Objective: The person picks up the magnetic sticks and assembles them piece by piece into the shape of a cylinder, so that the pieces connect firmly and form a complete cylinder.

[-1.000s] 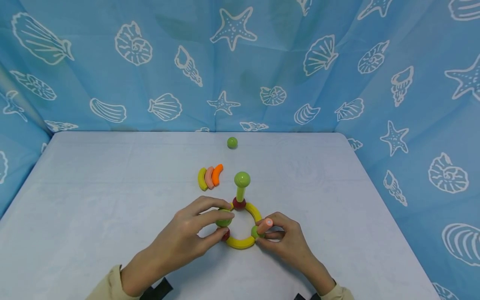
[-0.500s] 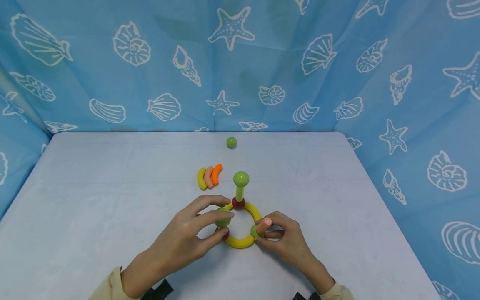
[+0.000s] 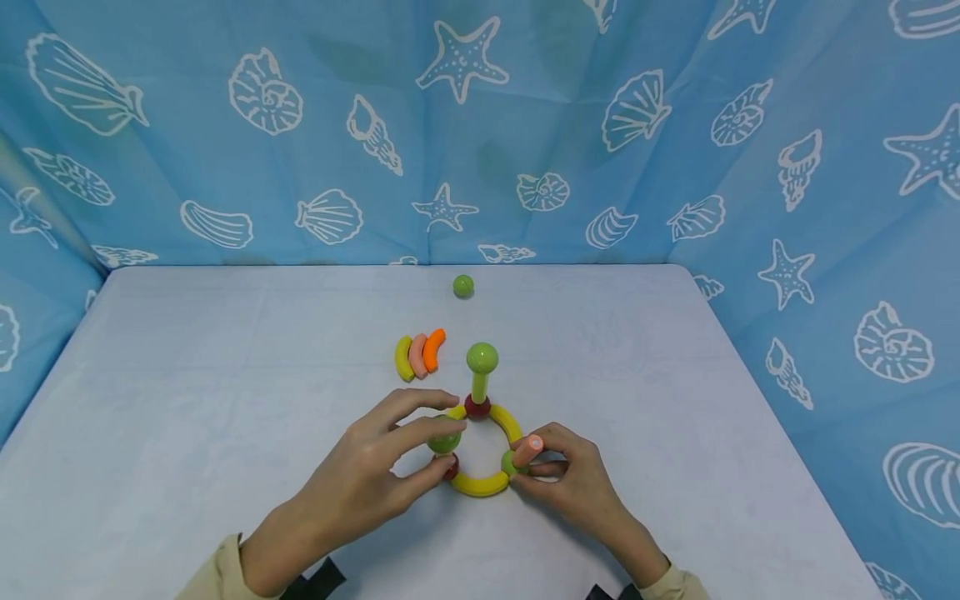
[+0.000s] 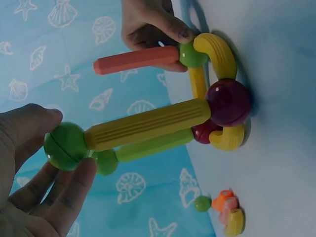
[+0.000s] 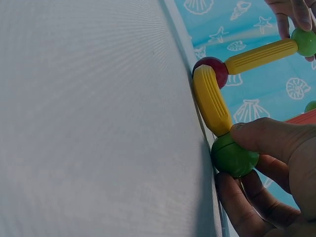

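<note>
While left hand [image 3: 375, 460] pinches ball [image 4: 65, 144], right hand [image 3: 567, 475] seemingly holds another [image 5: 234, 156].

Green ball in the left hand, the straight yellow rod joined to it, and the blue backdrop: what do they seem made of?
Green ball: probably glossy hard plastic, with highlights and a seam line.
Yellow rod: likely moulded plastic, satin, with lengthwise ridges.
Blue backdrop: fabric or thin sheeting, judging by creases.

Head cam: above near side of the yellow ring [image 3: 482, 486], looking forward and down, farthest off. Left wrist cam: close, near-left of ring, rolled sideways, facing curtain [image 4: 98, 98]. Right wrist cam: close, near-right of ring, low over tabletop [image 5: 98, 123], rolled opposite way. Both wrist views share ring's yellow post [image 4: 148, 124].
</note>
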Demonstrator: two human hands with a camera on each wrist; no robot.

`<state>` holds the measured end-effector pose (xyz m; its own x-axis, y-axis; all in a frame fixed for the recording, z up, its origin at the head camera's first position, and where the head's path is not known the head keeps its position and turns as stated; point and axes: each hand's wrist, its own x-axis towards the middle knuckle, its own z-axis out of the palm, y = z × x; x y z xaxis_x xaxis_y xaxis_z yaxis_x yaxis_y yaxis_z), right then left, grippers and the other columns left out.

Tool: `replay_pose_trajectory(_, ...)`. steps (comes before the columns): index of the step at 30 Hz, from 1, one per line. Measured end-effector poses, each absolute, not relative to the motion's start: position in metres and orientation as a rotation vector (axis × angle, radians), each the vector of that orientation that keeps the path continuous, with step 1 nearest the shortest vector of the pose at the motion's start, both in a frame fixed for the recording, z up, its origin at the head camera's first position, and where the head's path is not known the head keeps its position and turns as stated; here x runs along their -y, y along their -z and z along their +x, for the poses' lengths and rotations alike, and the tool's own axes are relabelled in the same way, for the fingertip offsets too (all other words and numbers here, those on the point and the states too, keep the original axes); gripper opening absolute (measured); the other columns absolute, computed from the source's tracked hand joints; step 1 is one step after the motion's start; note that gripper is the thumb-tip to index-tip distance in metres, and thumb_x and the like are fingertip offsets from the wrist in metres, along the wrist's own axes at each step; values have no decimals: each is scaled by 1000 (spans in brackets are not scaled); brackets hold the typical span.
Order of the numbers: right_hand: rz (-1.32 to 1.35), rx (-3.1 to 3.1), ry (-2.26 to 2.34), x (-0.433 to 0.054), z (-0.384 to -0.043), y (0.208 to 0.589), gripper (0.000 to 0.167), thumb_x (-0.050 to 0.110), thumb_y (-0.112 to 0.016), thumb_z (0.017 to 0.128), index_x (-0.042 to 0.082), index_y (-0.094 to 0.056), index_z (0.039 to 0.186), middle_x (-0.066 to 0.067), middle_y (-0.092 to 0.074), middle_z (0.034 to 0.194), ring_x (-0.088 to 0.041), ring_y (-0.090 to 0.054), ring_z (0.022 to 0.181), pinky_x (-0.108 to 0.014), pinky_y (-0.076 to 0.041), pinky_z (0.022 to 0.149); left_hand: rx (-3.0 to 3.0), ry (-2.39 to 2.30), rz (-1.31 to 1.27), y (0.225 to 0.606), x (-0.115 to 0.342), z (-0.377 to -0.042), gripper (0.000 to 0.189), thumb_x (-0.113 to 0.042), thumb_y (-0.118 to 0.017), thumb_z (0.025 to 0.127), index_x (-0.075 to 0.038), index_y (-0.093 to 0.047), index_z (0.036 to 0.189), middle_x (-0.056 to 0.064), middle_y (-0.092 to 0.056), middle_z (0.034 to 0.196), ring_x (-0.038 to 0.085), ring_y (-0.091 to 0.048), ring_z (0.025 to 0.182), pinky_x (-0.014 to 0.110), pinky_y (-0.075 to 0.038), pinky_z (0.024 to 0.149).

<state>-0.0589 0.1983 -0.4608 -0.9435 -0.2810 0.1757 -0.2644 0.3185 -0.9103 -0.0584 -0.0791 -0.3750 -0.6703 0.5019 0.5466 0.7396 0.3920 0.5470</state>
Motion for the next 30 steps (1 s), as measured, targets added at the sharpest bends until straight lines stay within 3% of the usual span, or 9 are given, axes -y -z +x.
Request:
replay_pose_trajectory(5, -534, -2526, 1760, -193, -55, 443, 26, -15, -82, 71, 2, -69, 87, -16, -67, 100, -13, -67, 92, -44, -59, 71, 2365, 1106, -1054, 369, 82, -59, 43, -11, -87, 76, -16, -73, 116, -1, -60, 129, 16, -57, 117, 34, -53, 93)
replay_pose_trajectory(10, -516, -2519, 1756, -192, -54, 439, 25, -13, -82, 72, 2, -69, 87, -16, -67, 101, -14, -67, 93, -42, -60, 72, 2340, 1146, -1024, 366, 87, -59, 46, -13, -87, 76, -14, -72, 119, 1, -60, 129, 17, -57, 118, 27, -50, 96)
replay_pose_trajectory(13, -507, -2516, 1757, -193, -54, 441, 25, -13, -82, 72, 3, -70, 87, -16, -67, 101, -14, -67, 93, -43, -60, 72, 2307, 1221, -998, 367, 91, -59, 43, -12, -84, 79, -14, -70, 120, 2, -61, 128, 18, -58, 115, 23, -53, 89)
replay_pose_trajectory(20, -519, -2505, 1769, -193, -55, 444, 25, -13, -82, 72, 3, -69, 86, -16, -67, 101, -15, -67, 93, -44, -59, 72, 2309, 1344, -843, 375, 97, -60, 39, -5, -80, 81, -12, -70, 118, -1, -64, 114, 16, -64, 102, 25, -58, 70)
replay_pose_trajectory(30, -523, -2519, 1763, -193, -54, 442, 26, -13, -82, 72, 4, -69, 87, -15, -67, 101, -15, -68, 94, -44, -59, 72, 2382, 1366, -616, 389, 100, -60, 41, -1, -80, 81, -13, -69, 118, -8, -65, 110, 11, -64, 93, 21, -56, 62)
